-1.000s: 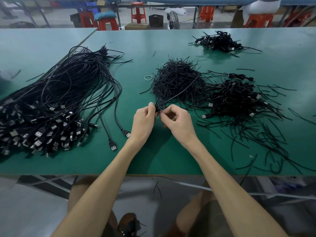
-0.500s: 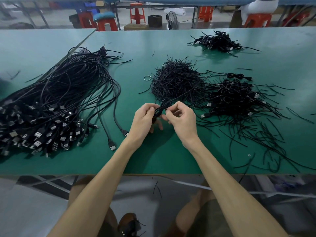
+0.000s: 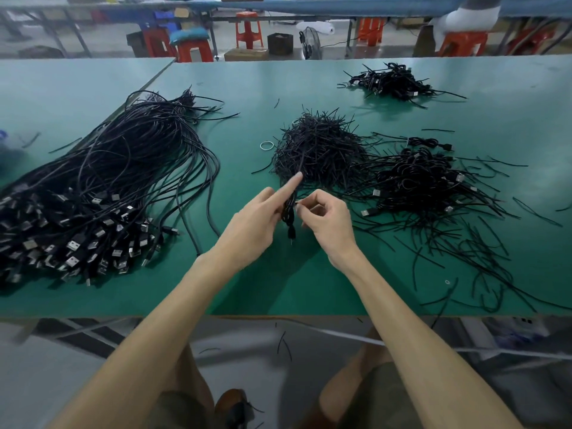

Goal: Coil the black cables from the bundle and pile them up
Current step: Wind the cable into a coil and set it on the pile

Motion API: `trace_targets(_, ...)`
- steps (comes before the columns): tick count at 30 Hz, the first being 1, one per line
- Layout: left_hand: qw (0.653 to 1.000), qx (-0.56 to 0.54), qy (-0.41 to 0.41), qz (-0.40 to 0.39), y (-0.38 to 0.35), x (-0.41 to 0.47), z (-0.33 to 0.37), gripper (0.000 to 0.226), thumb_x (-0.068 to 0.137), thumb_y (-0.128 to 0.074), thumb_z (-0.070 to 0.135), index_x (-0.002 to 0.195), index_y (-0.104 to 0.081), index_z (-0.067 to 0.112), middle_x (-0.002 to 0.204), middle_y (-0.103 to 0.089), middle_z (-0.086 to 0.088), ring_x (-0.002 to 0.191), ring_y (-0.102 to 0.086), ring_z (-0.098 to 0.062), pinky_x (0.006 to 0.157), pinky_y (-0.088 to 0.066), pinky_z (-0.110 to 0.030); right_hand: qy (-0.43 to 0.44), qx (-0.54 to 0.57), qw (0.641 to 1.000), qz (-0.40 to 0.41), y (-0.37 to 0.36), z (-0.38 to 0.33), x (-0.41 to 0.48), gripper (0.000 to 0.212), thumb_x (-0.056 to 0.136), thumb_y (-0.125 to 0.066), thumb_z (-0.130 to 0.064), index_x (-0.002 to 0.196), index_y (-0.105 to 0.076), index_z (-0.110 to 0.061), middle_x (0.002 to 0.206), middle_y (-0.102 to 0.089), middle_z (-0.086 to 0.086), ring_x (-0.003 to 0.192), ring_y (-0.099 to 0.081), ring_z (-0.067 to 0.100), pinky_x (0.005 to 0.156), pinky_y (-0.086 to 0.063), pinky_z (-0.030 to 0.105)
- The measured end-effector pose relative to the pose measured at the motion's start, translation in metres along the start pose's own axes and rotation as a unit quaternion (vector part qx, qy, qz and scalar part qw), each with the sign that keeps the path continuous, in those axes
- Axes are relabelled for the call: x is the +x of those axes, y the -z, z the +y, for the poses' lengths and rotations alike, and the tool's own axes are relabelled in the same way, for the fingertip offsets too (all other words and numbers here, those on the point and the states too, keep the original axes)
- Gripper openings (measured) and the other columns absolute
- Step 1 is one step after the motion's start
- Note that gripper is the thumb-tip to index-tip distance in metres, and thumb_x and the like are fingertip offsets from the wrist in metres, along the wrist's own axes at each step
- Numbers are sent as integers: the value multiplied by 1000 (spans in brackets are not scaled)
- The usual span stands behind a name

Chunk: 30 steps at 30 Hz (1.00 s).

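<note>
I have bare bench (image 3: 278, 292) along the near edge, wide enough to sweep through. On the left, the cable bundle (image 3: 93, 187) blocks the way almost to that edge. Straight ahead stands the heap of ties (image 3: 318, 150). A green lane runs between the two, with one small ring (image 3: 266, 145) lying in it. On the right, the coiled pile (image 3: 427, 181) and scattered loose ties (image 3: 464, 261) crowd the surface.

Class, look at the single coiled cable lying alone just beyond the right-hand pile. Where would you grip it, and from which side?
Pinch the coiled cable across its bunched loops, coming straight down from above. It lies flat on the table, just apart from the pile, and its plug end trails off to the right.
</note>
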<state>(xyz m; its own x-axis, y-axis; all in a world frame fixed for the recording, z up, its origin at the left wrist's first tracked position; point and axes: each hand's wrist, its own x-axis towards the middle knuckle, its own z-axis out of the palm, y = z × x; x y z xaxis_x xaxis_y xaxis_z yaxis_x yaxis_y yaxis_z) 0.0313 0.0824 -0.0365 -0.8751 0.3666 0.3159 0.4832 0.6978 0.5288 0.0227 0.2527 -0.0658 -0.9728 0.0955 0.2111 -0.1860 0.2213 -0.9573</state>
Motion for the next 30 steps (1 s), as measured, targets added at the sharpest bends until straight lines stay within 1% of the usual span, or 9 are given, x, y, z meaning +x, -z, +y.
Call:
trace_targets(2,996,85,-12,-14,7,0,2,83,100,-47,3,156,-14,54,96,-43,3,81,-50,-26,69,-53,-47,-4,2,1000,-15,0,-1,0,20,90,-72,-18,72,-64,-24,59,-63,-8,58,-58,13,62,-51,37)
trace_targets(4,991,126,-37,-17,11,0,2,82,98,-48,3,157,-17,51,97,-40,5,80,-44,-19,62,-51,-44,-9,1,1000,-23,0,-1,-1,22,90,-72,-16,72,-63,-25,57,-62,-8,57,-58,13,63,-50,36)
trace_targets(8,985,163,-54,-12,15,0,1,62,95,-63,11,147,-48,41,113,-41,0,97,-43,-16,63,-53,-41,-13,15,999,-38,-1,-2,-1,22,88,-72,-15,70,-62,-23,59,-61,-7,59,-55,15,63,-46,35)
trace_targets(11,979,190,-77,14,17,-2,-3,44,89,-75,22,131,-65,31,138,-40,-5,117,-45,-23,81,-53,-38,-16,46,997,-54,-1,-2,-2,17,87,-73,-17,72,-65,-21,65,-63,2,62,-53,17,64,-44,38)
trace_targets(14,978,188,-89,21,21,-2,-4,29,91,-70,32,119,-68,26,151,-41,0,132,-42,-25,98,-47,-44,-25,77,994,-73,-1,-3,-2,14,86,-75,-17,74,-68,-20,70,-66,5,63,-53,17,64,-42,36)
trace_targets(17,979,186,-85,30,23,1,-2,22,94,-64,36,112,-67,24,143,-52,9,130,-46,-19,100,-44,-42,-34,109,989,-95,2,-5,-2,12,86,-77,-20,76,-70,-21,72,-67,7,65,-54,18,61,-45,33)
trace_targets(21,983,158,-83,30,25,5,1,17,98,-59,35,110,-65,25,125,-62,12,114,-52,-17,93,-44,-38,-45,151,980,-122,8,-6,-1,15,94,-71,-9,81,-70,-18,76,-67,6,63,-59,14,61,-48,22)
trace_targets(25,991,104,-77,31,26,9,5,10,100,-60,28,106,-67,23,112,-64,10,100,-55,-18,87,-47,-43,-49,178,973,-142,15,-9,-1,11,96,-65,-5,88,-70,-10,75,-69,1,63,-61,12,67,-50,20)
trace_targets(30,998,25,-14,49,19,15,13,9,99,-62,33,99,-68,27,95,-61,13,79,-55,-11,70,-45,-32,-44,207,966,-151,23,-7,-1,14,96,-63,-3,87,-68,-11,72,-68,-1,64,-59,11,65,-41,17)
